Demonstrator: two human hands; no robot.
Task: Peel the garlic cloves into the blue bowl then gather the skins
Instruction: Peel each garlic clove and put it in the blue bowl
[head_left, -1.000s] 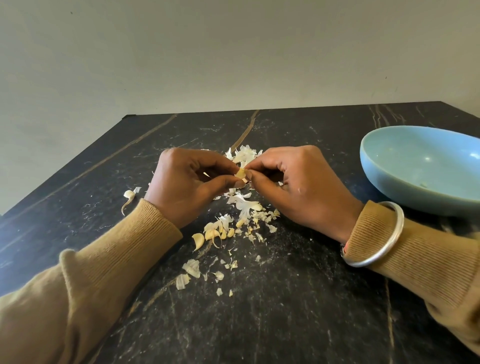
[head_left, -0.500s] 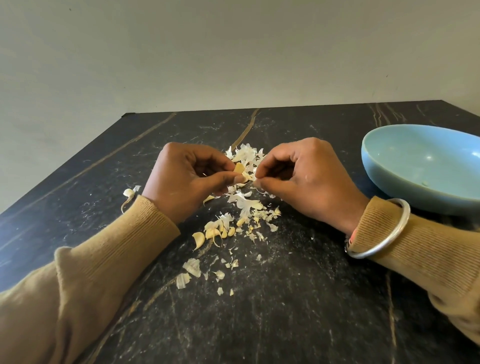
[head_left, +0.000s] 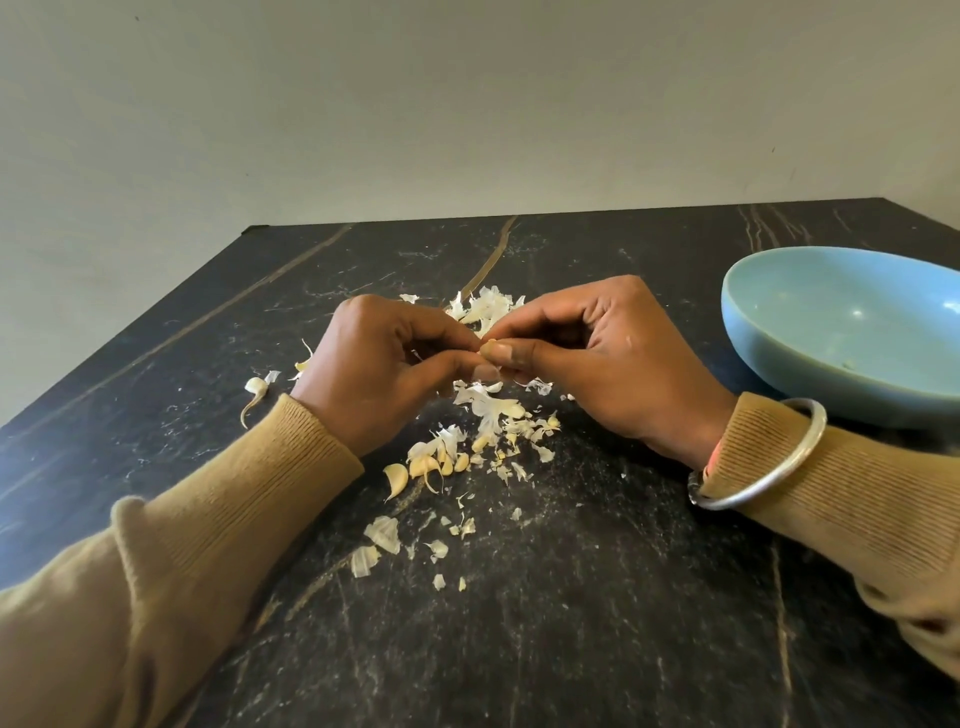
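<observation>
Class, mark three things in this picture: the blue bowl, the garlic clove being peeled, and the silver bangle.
blue bowl (head_left: 831, 322), head view, bare inner wall.
garlic clove (head_left: 490, 345), head view, its visible yellow tip.
silver bangle (head_left: 763, 486), head view, the near arc over the sleeve.

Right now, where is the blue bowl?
In the head view, the blue bowl sits on the dark table at the far right, partly cut off by the frame edge, just beyond the silver bangle on the right hand wrist.
</observation>
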